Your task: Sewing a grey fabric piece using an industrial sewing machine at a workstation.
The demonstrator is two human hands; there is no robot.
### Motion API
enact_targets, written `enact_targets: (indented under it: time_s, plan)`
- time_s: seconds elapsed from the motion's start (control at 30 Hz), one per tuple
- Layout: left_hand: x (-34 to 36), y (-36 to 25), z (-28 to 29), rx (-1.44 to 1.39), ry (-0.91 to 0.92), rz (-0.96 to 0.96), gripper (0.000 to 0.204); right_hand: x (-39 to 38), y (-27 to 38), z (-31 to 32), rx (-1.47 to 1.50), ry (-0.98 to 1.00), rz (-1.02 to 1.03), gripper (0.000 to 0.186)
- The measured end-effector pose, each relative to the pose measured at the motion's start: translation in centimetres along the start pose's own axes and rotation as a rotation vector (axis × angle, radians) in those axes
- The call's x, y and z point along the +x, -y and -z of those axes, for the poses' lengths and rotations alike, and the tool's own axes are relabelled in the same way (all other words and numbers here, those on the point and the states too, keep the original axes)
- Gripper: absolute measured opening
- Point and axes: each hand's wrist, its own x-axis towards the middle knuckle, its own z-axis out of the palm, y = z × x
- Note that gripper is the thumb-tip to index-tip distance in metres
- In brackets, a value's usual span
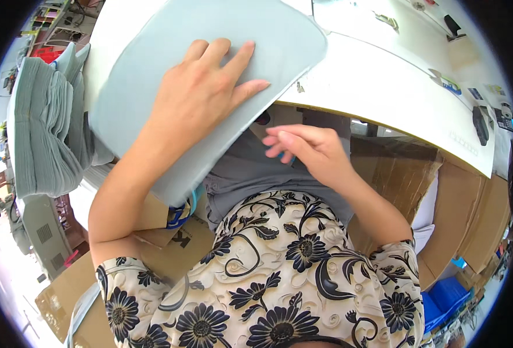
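My left hand (201,87) lies on a pale grey-blue sheet with rounded corners (262,35), its fingers spread. The sheet rests on the white table (372,64) and reaches past the front edge toward my body. My right hand (311,148) is in the air just right of the sheet's lower edge, below the tabletop's front edge, fingers apart and slightly bent, with nothing visible in them. A thick stack of similar folded grey-blue sheets (45,127) stands at the left, beside the sheet.
Cardboard boxes (471,214) stand under and right of the table, with more cardboard (62,296) at lower left. A blue plastic bin (445,301) is at lower right. Small tools (445,81) and a black object (479,124) lie on the table's right part.
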Motion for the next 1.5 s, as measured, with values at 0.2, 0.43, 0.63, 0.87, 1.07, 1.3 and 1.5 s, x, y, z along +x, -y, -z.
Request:
enact_targets:
  time_s: [0.2,0.43,0.63,0.87,1.07,1.3,1.5]
  plan:
    - [1.2,0.0,-1.3,0.069,0.036,0.08,0.052,1.9,-1.4,-1.6,0.21,-0.051,0.011,0.027]
    - [3.5,0.4,-3.0,-0.11,-0.099,0.004,0.043,1.5,-0.7,0.6,0.117,-0.12,-0.005,0.027]
    - [4.3,-1.5,-3.2,-0.276,-0.145,-0.088,0.033,-0.7,2.7,3.4,-0.738,-0.197,0.499,0.012]
    - [2.7,0.2,-2.3,-0.361,-0.029,-0.142,0.03,-1.6,7.7,21.3,-1.895,-0.565,0.457,0.029]
    - [1.4,1.7,-1.5,-0.44,0.108,-0.214,0.04,-2.6,9.6,27.5,-1.858,-0.546,0.11,0.031]
    - [-2.1,1.7,-0.2,-0.3,0.118,-0.135,0.057,-3.0,7.6,14.6,-1.004,-0.677,0.097,0.031]
    - [-2.3,1.5,-1.4,-0.43,0.016,-0.186,0.055,-1.7,4.0,2.7,-0.063,-0.123,-0.099,0.023]
